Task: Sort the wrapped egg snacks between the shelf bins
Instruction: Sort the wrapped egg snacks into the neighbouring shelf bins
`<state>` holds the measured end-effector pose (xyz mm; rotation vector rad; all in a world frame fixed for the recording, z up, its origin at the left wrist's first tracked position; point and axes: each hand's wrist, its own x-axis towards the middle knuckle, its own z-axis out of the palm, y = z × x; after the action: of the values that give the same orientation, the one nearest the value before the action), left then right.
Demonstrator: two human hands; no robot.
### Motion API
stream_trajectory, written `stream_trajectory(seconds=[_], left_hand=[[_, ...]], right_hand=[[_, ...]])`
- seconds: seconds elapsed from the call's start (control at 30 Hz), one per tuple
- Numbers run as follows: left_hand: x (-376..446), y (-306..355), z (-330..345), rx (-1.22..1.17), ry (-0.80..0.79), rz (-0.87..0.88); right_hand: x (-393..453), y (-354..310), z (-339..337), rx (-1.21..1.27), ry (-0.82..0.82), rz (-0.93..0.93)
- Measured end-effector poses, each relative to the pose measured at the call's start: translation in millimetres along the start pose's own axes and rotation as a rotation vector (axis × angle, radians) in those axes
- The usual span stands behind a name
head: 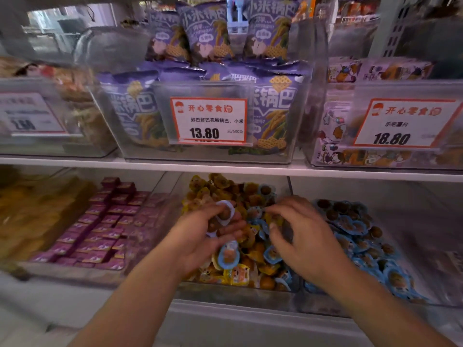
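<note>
Blue-wrapped egg snacks (223, 216) sit gripped in left hand (208, 236), blue bin (426, 291) lying rightward beyond right hand (300, 236), whose curled fingers dig into mixed bin (235, 291).

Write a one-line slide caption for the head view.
Left hand holds blue-wrapped egg snacks while right hand picks through the clear middle bin of mixed yellow-wrapped egg snacks.
</note>
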<state>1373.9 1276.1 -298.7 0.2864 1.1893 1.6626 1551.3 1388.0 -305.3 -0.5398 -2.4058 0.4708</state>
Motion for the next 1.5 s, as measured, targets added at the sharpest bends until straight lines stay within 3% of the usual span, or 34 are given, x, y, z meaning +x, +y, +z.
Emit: stream_trajectory(seconds=[0.07, 0.13, 0.23, 0.33, 0.43, 0.5, 0.63, 0.73, 0.9, 1.07, 1.27, 1.43, 1.5], left_hand=[[-3.3, -5.6, -10.0, -0.073, 0.019, 0.018], [-2.0, -7.1, -13.4, 0.039, 0.087, 0.149], [-0.2, -6.6, -17.7, 0.589, 0.186, 0.469], [-2.5, -12.9, -25.1, 1.247, 0.119, 0.731], [-4.9, -18.3, -24.8, 1.726, 0.012, 0.754], [-4.4, -18.7, -24.4, 1.848, -0.058, 0.685], [-1.2, -10.8, -28.9, 1.701, -0.115, 0.553], [-0.7, -7.5, -32.8, 1.565, -0.1, 0.488], [0.9, -8.2, -42.4, 1.241, -0.037, 0.531], [-0.6, -2.4, -43.3, 0.805, 0.179, 0.544], [-6.5, 6.7, -43.6, 0.464, 0.256, 0.53], [-5.3, 4.2, -36.8, 0.353, 0.312, 0.545], [-3.2, -0.2, -32.5, 0.386, 0.321, 0.56]], right_hand=[[3.9, -2.4, -0.2, -0.112, -0.101, -0.068], [5.2, -2.3, -1.9, -0.219, -0.214, -0.131], [2.7, -2.1, -1.8, -0.489, -0.425, -0.181], [7.2, -4.3, 1.8, -0.763, -0.587, -0.154], [34.1, -11.0, 8.0, -0.86, -0.738, -0.042], [53.5, -15.4, 11.7, -0.864, -0.847, 0.006], [66.4, -20.3, 27.3, -0.875, -0.9, 0.05], [55.9, -19.5, 46.8, -0.734, -0.864, 0.213], [20.8, -27.3, 56.7, -0.575, -0.644, 0.311], [8.4, -32.0, 60.5, -0.493, -0.48, 0.256], [36.6, -32.1, 45.0, 0.269, -0.071, 0.544], [42.9, -33.0, 48.2, 0.743, -0.044, 0.799], [42.0, -31.8, 49.5, 0.825, -0.02, 0.812]])
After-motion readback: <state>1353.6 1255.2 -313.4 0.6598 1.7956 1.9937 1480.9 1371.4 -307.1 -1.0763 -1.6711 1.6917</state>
